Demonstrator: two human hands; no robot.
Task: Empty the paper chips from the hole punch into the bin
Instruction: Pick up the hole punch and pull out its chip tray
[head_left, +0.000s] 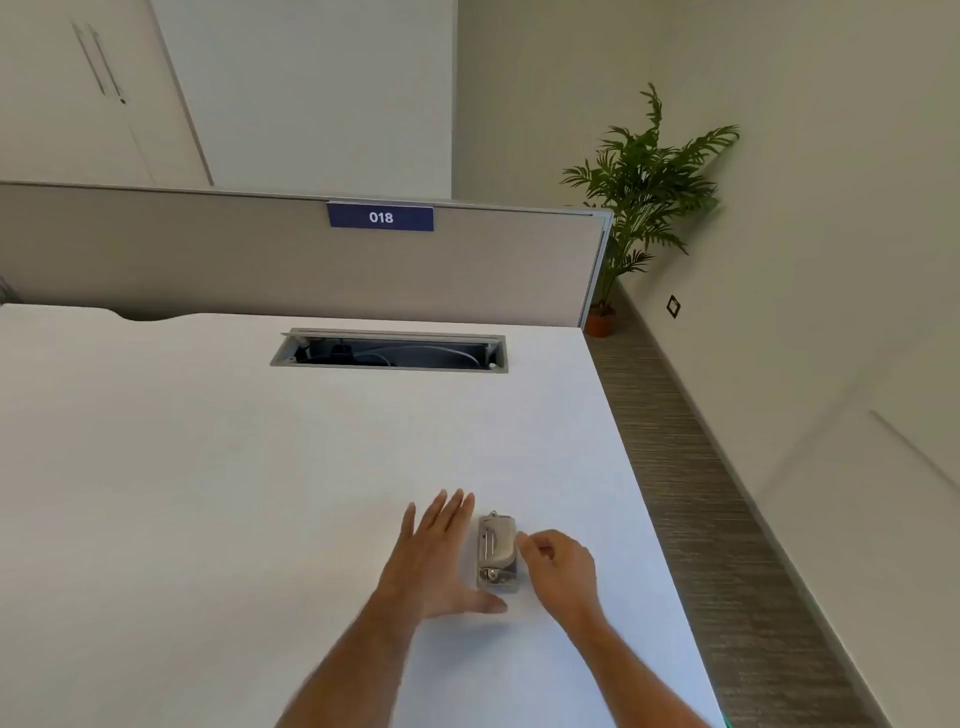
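A small grey metal hole punch (497, 552) lies on the white desk (260, 467), near its right edge. My left hand (436, 558) rests flat on the desk just left of the punch, fingers spread, thumb by its near end. My right hand (558, 569) is at the punch's right side, fingers curled, fingertips touching its upper right edge. Whether the right hand grips it is unclear. No bin is in view.
A cable tray opening (389, 352) is cut into the desk at the back. A grey partition (260, 260) with a "018" label stands behind it. A potted plant (641, 197) stands on the floor at the right, by the wall.
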